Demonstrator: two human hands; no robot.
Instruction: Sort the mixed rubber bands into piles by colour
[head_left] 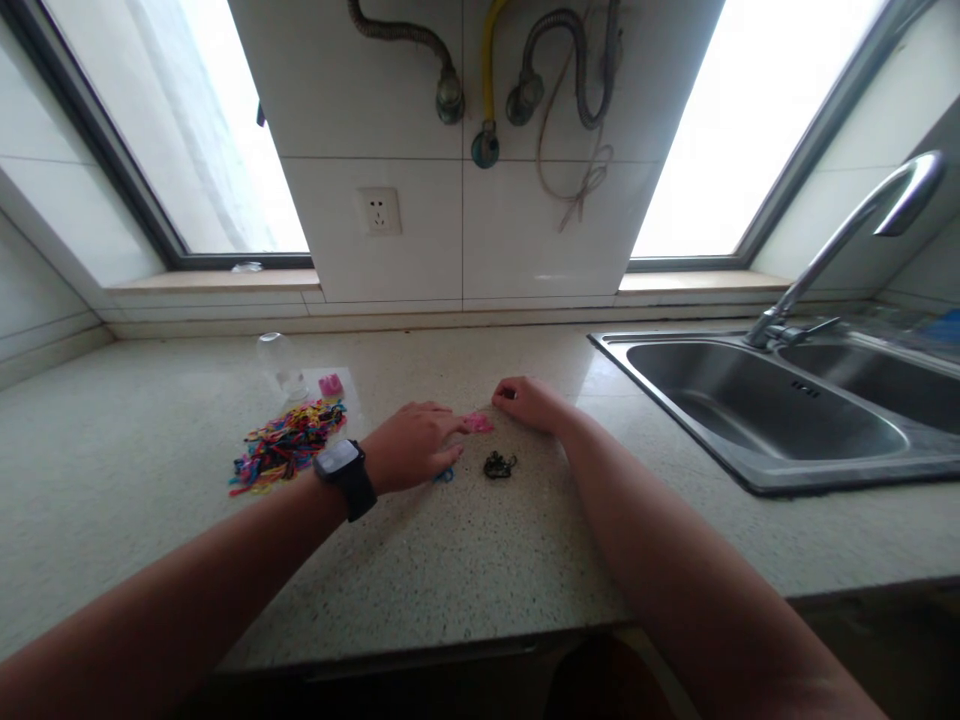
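My left hand, with a dark watch on its wrist, reaches low over the counter. Its fingers are stretched out, and the fingertips meet the edge of a small pink pile of rubber bands. Just under its thumb lie a few blue rubber bands. To the right of the pink pile, my right hand rests on the counter with thumb and forefinger curled together; whatever is between them is too small to make out. A little heap of black rubber bands lies between the hands, nearer to me.
A large mixed heap of coloured rubber bands lies at the left, beside a pink clump and a clear plastic container. A steel sink with a tap is at the right. Tiled wall and pipes stand behind.
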